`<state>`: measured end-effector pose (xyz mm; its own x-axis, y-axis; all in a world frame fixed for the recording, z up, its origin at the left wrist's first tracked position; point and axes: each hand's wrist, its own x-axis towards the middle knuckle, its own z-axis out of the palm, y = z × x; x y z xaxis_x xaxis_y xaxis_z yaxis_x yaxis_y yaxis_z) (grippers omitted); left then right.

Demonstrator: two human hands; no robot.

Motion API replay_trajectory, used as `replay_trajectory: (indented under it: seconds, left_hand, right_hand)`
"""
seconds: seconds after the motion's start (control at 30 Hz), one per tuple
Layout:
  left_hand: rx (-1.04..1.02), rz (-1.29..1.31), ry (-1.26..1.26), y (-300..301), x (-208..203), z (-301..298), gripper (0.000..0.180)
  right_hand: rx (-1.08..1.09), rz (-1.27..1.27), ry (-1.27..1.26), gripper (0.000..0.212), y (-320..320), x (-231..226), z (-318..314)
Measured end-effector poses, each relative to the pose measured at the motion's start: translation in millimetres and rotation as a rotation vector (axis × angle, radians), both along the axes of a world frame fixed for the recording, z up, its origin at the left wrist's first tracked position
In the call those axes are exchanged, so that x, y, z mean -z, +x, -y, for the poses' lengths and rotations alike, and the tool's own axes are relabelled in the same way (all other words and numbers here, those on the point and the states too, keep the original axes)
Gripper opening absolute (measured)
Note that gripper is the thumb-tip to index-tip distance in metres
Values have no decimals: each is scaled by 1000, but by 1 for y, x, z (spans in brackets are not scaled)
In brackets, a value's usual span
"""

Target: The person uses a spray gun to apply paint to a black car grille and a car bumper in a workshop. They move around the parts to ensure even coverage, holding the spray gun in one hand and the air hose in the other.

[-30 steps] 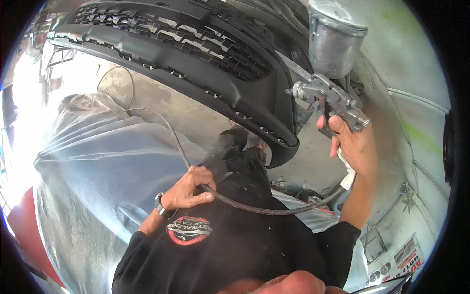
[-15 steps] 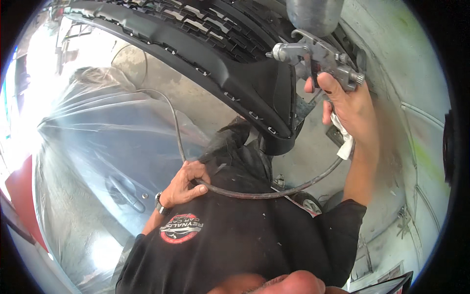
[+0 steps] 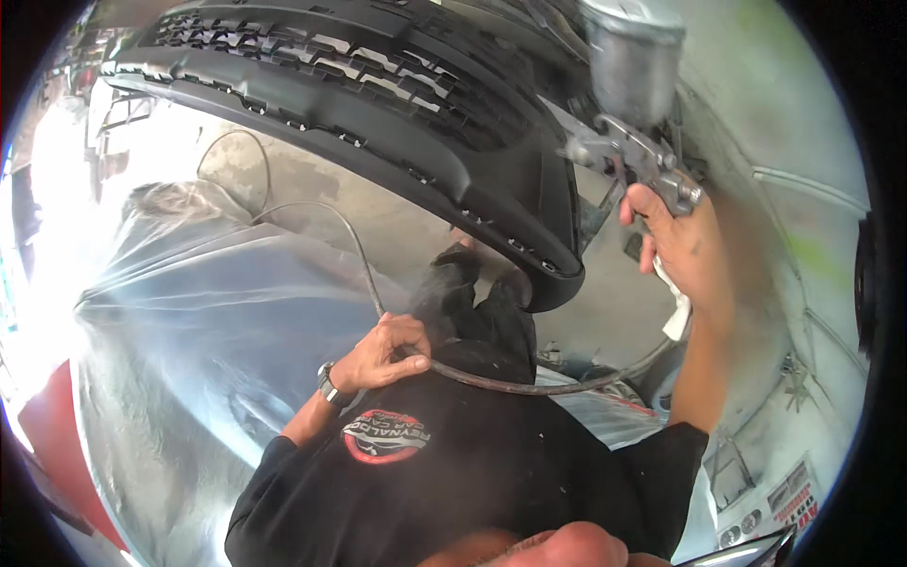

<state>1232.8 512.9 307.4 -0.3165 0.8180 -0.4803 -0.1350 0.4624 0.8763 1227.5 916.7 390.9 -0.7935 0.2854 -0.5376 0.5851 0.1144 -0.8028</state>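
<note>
My right hand (image 3: 688, 236) is wrapped round the handle of a metal spray gun (image 3: 631, 163), held up at the right end of a black car bumper (image 3: 397, 156). A grey cup (image 3: 638, 76) sits on top of the gun, and its nozzle points left toward the bumper. A white cloth or paper piece (image 3: 678, 317) hangs below my right hand. In front of my body, my left hand (image 3: 389, 350) is closed round the air hose (image 3: 529, 388). The hose sags across my black shirt and rises toward the gun; where it joins the handle is hidden.
Clear plastic sheeting (image 3: 189, 312) drapes a bluish car body on the left, close to my left arm. A loop of hose trails over the concrete floor (image 3: 312, 175) behind it. A pale wall (image 3: 803, 255) with pipes stands close on the right.
The spray gun and my right hand have shifted right and slightly down in the picture. My left hand, still round the hose, sits a little farther right. More of the bumper shows as the view has moved.
</note>
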Motion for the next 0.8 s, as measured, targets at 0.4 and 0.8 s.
replay_trajectory:
  seconds: [0.4, 0.8]
  left_hand:
    - [-46, -334, -103, 37, 127, 81, 47]
    - [-464, -435, -193, 134, 124, 26, 56]
  right_hand:
    - [-41, -8, 45, 52, -29, -7, 8]
    - [-363, -234, 57, 54, -67, 28, -18]
